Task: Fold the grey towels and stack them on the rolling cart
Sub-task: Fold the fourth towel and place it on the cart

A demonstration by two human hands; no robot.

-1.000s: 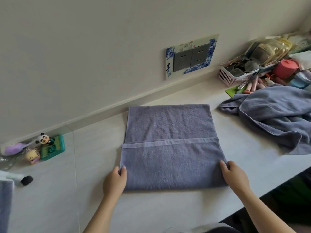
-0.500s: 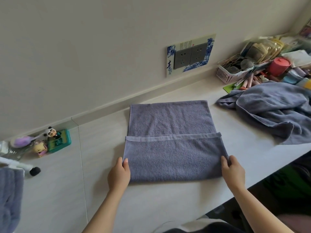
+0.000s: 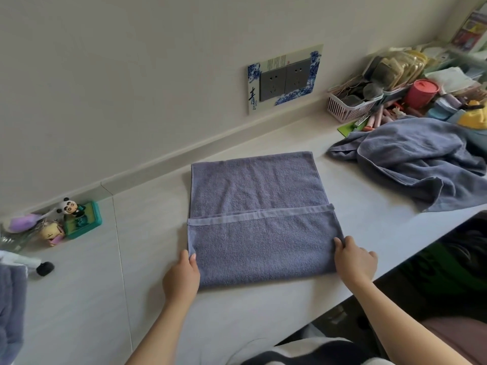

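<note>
Grey towel [image 3: 259, 219], partly folded, lies flat in the centre of the frame on the white counter [image 3: 87, 299], its near flap laid over with a hemmed edge running across the middle.

At the far left edge a strip of grey cloth [image 3: 10, 312] hangs into view; whether it is another towel or sits on the cart I cannot tell, and no cart shows clearly. Just above it, at middle left, the small toy figures [image 3: 66, 219] stand by the wall, well apart from the towel, so there is open counter on that side for a sideways fold.

The left hand [image 3: 181, 277] holds the towel's lower left corner, thumb on top and fingers seemingly tucked under the fold. The right hand [image 3: 354, 259] pinches the lower right corner the same way, fingers curled over the edge.

My guess is that the likeliest trouble is uneven lifting: if one hand rises sooner, the loose flap could slide and the hem skew, leaving a crooked fold.

Right of the towel the counter edge [image 3: 395, 248] cuts in close beside the right hand, so a pull that way might drag cloth over the drop. At upper right the crumpled grey towel [image 3: 411, 159] and the pink basket [image 3: 347, 106] crowd the far corner, leaving little room there.
</note>
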